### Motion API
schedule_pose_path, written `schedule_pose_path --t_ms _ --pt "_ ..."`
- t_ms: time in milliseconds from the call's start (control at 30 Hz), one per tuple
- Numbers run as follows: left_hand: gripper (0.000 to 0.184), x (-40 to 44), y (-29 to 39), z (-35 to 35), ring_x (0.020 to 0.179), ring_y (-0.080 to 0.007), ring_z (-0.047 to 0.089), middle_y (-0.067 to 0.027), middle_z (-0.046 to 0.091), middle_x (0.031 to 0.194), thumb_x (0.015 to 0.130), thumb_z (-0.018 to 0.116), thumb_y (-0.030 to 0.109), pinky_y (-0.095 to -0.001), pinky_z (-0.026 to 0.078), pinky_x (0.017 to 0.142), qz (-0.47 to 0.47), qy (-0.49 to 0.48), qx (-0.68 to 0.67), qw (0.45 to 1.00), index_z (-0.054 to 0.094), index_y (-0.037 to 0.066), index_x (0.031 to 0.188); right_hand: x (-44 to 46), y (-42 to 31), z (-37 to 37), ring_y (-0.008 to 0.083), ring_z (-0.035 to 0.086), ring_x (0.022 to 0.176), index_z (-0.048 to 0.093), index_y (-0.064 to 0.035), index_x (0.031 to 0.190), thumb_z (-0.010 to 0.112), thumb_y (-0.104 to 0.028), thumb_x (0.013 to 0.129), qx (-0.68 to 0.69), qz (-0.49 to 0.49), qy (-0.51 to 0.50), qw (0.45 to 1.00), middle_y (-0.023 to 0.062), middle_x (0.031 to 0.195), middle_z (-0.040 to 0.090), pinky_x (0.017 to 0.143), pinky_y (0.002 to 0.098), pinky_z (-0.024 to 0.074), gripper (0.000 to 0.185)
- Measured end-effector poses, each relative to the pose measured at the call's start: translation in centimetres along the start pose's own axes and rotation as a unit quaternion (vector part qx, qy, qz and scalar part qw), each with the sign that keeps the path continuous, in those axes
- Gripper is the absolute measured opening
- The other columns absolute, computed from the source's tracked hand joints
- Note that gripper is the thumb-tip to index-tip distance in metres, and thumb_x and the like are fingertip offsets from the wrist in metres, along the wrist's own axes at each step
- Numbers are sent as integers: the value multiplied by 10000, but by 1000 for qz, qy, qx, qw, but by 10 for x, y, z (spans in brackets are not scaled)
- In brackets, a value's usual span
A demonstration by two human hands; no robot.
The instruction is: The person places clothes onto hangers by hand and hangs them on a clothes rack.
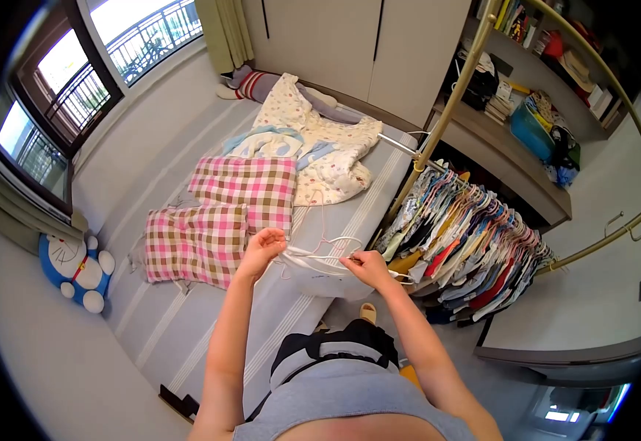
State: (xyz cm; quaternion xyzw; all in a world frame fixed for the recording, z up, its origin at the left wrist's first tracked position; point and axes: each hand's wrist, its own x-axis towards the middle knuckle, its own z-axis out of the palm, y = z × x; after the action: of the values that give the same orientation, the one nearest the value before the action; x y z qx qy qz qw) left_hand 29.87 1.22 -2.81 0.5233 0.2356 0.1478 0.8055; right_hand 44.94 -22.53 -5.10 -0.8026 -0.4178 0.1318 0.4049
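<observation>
Several white clothes hangers (307,254) are bunched together between my two hands, above the edge of the bed. My left hand (264,252) has its fingers closed at the left end of the bunch. On the other side my right hand (368,269) is closed on the hangers' right part. A thin pink hanger (322,220) lies on the bed just beyond them. Directly beneath the hangers is a pale grey, translucent-looking thing (328,285); whether it is a bin or a bag I cannot tell.
Pink checked pillows (243,184) and a patterned quilt (339,173) lie on the striped bed (180,323). Right of the bed, many clothes (467,239) hang on a gold-framed rack (438,125). A blue plush toy (77,268) sits by the left wall. Shelves (541,110) hold books and a blue basket.
</observation>
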Motion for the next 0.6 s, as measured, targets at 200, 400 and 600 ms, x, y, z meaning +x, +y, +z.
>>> schedule_pose_path --t_ms 200,400,600 --pt "243 36 -27 -15 654 -74 484 -2 546 738 716 630 -10 -205 412 607 167 168 299 924 591 26 953 -14 18 -3 166 455 478 578 4 670 627 -319 802 131 110 67 983 96 527 506 476 310 363 352" --pt "169 61 -53 6 643 -92 522 -40 612 795 764 599 27 -234 449 612 185 132 334 915 612 28 932 -19 25 -11 75 477 531 584 -18 833 574 -243 860 295 305 -70 903 -18 641 524 516 229 409 227" --pt "192 64 -108 83 705 -114 563 -57 638 791 852 567 170 -267 453 650 97 -93 360 923 621 13 947 -10 65 9 134 562 939 478 -47 1107 492 -229 900 469 282 27 836 52 987 602 836 261 417 276"
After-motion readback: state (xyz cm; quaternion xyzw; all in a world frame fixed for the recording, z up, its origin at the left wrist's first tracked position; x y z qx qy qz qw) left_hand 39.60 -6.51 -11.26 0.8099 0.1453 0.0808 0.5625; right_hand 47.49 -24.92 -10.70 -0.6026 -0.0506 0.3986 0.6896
